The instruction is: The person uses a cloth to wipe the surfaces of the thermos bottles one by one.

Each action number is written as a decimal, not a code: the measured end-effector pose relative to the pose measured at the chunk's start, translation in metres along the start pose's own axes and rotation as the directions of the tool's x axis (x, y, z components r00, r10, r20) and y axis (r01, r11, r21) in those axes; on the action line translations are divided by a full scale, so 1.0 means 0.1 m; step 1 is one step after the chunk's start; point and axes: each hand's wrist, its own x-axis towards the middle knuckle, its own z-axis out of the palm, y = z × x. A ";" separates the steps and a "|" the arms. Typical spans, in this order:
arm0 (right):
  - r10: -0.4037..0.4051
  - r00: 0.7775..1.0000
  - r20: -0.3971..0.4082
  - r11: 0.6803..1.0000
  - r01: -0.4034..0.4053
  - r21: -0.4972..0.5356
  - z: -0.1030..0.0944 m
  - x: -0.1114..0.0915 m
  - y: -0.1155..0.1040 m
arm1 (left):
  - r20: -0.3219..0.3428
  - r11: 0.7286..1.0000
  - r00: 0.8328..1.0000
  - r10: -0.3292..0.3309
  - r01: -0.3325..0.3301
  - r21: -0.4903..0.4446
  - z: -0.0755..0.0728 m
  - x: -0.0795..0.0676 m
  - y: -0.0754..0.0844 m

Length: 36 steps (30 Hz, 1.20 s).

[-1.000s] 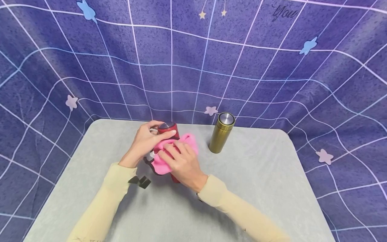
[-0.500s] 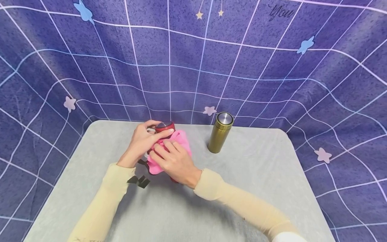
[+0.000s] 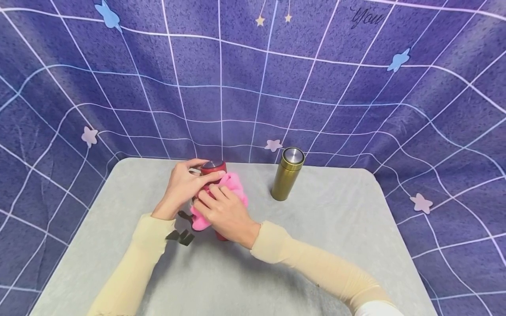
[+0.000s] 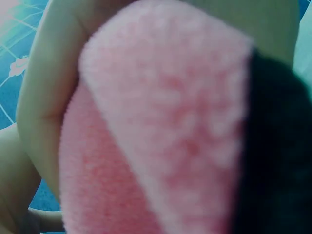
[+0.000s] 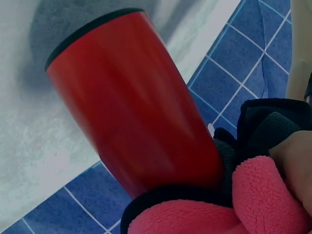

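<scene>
A red bottle (image 3: pixel 214 166) with a dark, shiny lid top is between the hands in the head view. My left hand (image 3: pixel 182 184) grips it near the lid, thumb across the near side. Over its middle lies a fluffy pink cloth (image 3: pixel 238 193), which my right hand (image 3: pixel 227 215) presses round the bottle with bent fingers. Seen from the right wrist, the smooth red body (image 5: pixel 131 102) ends in a black base, and the cloth (image 5: pixel 261 190) shows a dark edging. In the left wrist view, the folded pink cloth (image 4: pixel 165 112) fills most of the picture and hides the bottle.
To the right, a gold-green bottle (image 3: pixel 286 177) with a silver lid top stands upright on the pale grey table (image 3: pixel 324 228). A blue-purple curtain (image 3: pixel 245 96) with a grid and stars hangs behind. Black straps (image 3: pixel 182 237) hang by the left sleeve.
My right hand and the pink cloth have shifted a little to the left over the red bottle. The left hand keeps its grip near the lid. The gold-green bottle has not moved.
</scene>
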 end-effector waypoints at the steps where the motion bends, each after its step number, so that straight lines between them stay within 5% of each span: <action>1: -0.002 1.000 0.008 1.000 0.002 0.000 0.00 0.00 -0.01 | -0.004 1.000 1.000 -0.004 0.004 -0.002 0.00 0.00 0.00; 25: -0.091 0.977 0.193 0.993 0.074 0.095 0.11 -0.31 -0.26 | -0.070 1.000 0.997 -0.012 0.011 -0.011 -0.10 0.06 -0.07; 36: -0.115 0.943 0.312 0.993 0.097 0.074 0.15 -0.45 -0.33 | -0.096 1.000 0.995 -0.018 0.018 -0.003 -0.11 0.07 -0.07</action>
